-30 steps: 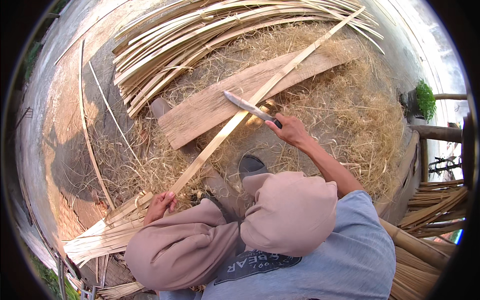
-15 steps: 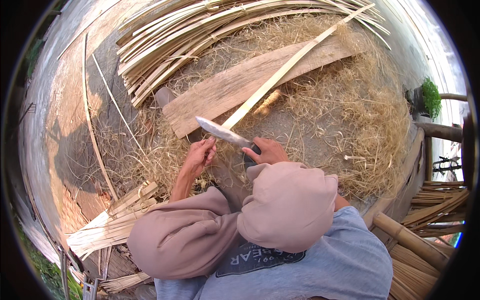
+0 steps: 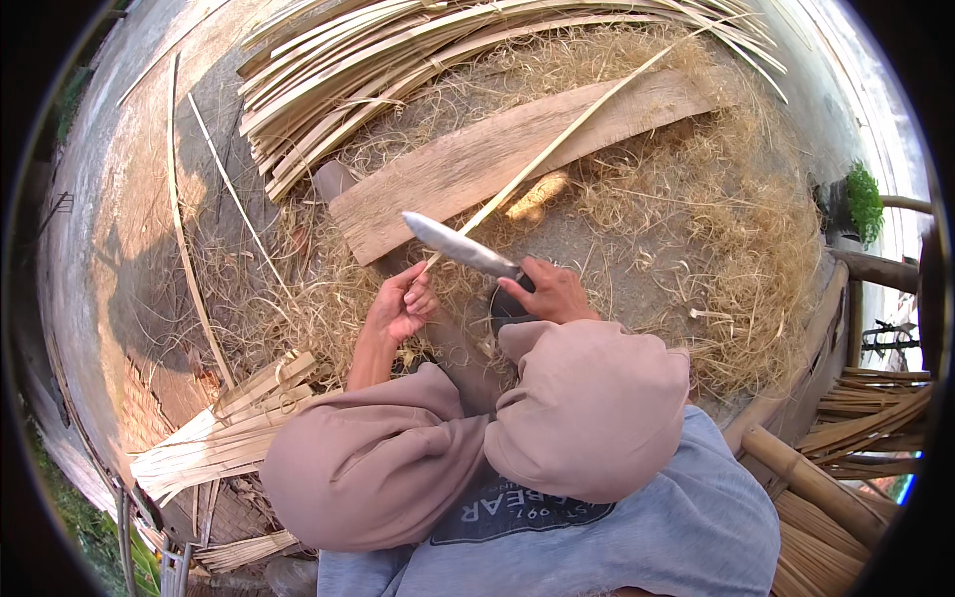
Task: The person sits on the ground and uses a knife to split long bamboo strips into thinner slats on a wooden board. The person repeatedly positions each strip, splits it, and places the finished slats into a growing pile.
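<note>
My left hand (image 3: 403, 301) pinches the near end of a long, thin bamboo strip (image 3: 542, 152). The strip runs away to the upper right, over a flat wooden board (image 3: 448, 164). In my right hand (image 3: 550, 290) is the dark handle of a knife (image 3: 460, 245), its broad blade pointing left. That blade lies across the strip a little beyond my left fingers. From here the strip shows a narrow edge.
A large pile of split bamboo strips (image 3: 368, 85) lies beyond the board. Curled shavings (image 3: 716, 259) cover much of the ground. A shorter bundle of strips (image 3: 214, 443) is at the lower left. A bamboo pole (image 3: 811, 478) stands by my right side.
The strip has been turned from its broad pale face to its narrow edge. My right hand and the knife have shifted slightly right, and my left fingers have opened out somewhat around the strip's end.
</note>
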`<state>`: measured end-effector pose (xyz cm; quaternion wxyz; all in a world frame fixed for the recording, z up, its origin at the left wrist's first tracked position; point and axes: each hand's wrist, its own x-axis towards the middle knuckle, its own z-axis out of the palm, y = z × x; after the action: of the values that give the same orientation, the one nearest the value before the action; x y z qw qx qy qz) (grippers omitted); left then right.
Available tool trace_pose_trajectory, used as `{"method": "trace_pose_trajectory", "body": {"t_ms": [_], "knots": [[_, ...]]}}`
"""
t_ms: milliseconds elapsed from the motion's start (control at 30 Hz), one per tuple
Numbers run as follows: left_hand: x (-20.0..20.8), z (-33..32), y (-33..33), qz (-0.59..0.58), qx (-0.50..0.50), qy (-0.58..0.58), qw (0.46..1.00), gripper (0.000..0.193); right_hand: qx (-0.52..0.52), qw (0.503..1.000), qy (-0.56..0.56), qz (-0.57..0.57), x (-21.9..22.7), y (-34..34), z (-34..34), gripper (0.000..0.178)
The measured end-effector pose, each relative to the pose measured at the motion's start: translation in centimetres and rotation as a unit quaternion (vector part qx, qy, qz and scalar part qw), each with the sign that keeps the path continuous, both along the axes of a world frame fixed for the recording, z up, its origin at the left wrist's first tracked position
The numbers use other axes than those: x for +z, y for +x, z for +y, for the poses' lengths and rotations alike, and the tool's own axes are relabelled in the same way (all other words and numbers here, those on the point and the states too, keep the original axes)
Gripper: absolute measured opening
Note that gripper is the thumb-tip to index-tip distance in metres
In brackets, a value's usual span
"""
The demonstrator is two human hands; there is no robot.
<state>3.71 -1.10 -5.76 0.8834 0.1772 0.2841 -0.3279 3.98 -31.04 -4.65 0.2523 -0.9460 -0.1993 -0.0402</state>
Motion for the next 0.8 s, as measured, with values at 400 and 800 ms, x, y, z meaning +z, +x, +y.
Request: {"method": "trace_pose_trajectory", "body": {"t_ms": [400,800], "knots": [[-0.5,-0.4,0.1,0.000,0.018,0.045,0.999,0.032,-0.008,0.998,0.027,0.048,1.2,0.2,0.3,0.054],[0.7,-1.7,0.9,0.105,0.137,-0.113,0.979,0.030,-0.082,0.978,0.079,0.177,0.9,3.0,0.1,0.052]]}}
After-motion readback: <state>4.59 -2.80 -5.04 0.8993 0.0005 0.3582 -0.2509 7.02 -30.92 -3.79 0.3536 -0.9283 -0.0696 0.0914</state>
